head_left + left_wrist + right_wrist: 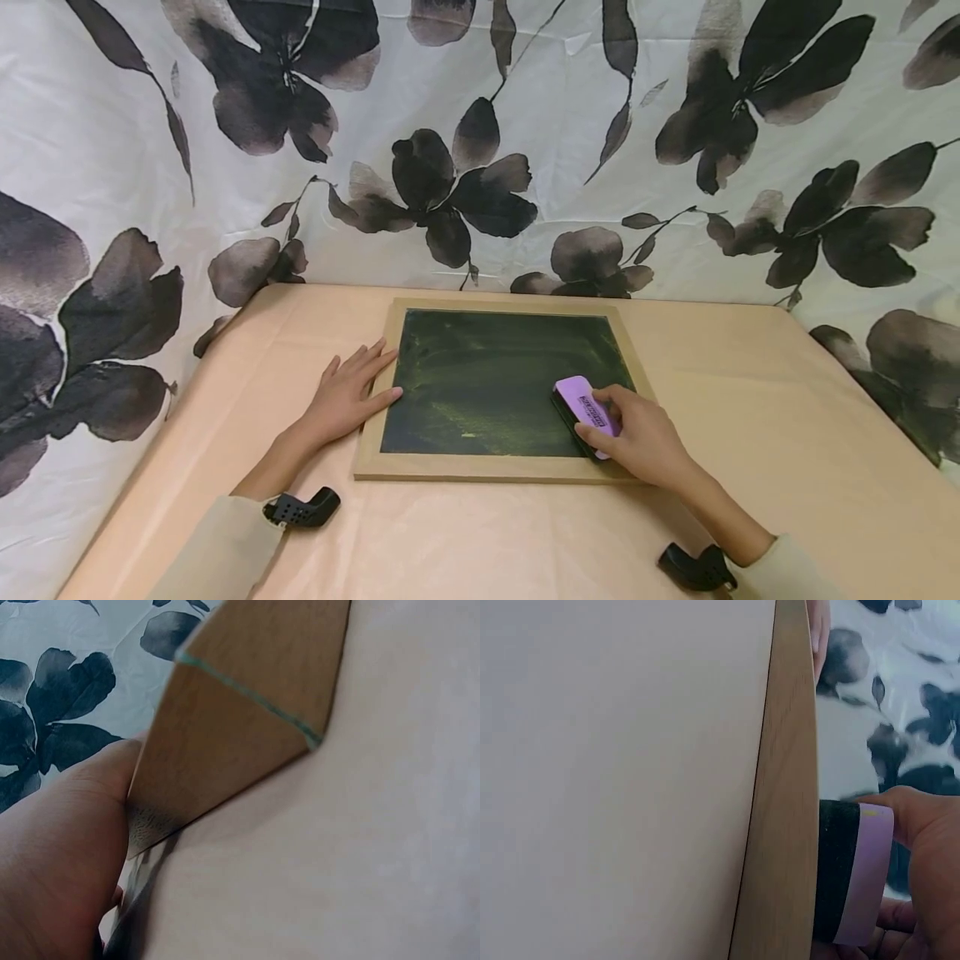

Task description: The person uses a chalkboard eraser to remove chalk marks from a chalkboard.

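A wood-framed chalkboard [480, 367] lies flat on the table, its dark green face smeared with faint yellowish chalk. My right hand [648, 437] grips a purple chalkboard eraser [581, 398] with a dark felt underside, over the board's lower right part. In the right wrist view the eraser [866, 874] stands just past the frame's wooden edge [784, 772], felt side toward the board. On the left, my left hand [352, 392] rests with fingers spread across the frame's left side, thumb tip reaching the dark surface. The left wrist view shows that hand [67, 840] at the frame's corner [165, 772].
A peach-coloured cover [450, 542] is spread over the table. Behind and at both sides hangs a white cloth with dark flowers [450, 200]. Black wrist cameras [303, 508] sit at both sleeve cuffs.
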A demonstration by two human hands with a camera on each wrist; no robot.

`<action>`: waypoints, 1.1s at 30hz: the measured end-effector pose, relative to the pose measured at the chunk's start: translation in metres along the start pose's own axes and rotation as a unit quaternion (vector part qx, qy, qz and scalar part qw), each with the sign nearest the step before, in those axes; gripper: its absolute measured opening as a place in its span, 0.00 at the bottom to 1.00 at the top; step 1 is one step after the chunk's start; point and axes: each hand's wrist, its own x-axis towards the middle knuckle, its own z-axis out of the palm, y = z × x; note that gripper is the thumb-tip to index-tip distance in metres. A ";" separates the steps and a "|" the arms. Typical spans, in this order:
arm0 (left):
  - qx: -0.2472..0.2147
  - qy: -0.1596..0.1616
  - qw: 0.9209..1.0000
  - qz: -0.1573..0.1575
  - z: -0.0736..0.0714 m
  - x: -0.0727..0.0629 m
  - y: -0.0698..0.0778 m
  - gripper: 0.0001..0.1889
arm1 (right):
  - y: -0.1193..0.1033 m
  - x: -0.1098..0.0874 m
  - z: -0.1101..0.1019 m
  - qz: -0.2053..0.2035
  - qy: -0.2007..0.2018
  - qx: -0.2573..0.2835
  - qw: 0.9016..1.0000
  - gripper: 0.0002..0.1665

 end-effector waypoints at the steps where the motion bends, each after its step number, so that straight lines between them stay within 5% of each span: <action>1: 0.000 -0.001 1.000 0.000 0.000 0.000 0.000 0.37 | -0.004 0.002 0.003 -0.005 -0.002 -0.004 1.000 0.32; 11: -0.004 0.000 1.000 -0.010 0.001 0.003 0.002 0.37 | -0.026 0.024 0.021 -0.032 0.007 -0.032 0.999 0.33; 33: -0.009 0.008 1.000 -0.009 0.003 0.008 0.004 0.37 | -0.081 0.050 0.046 -0.061 -0.048 -0.002 0.997 0.33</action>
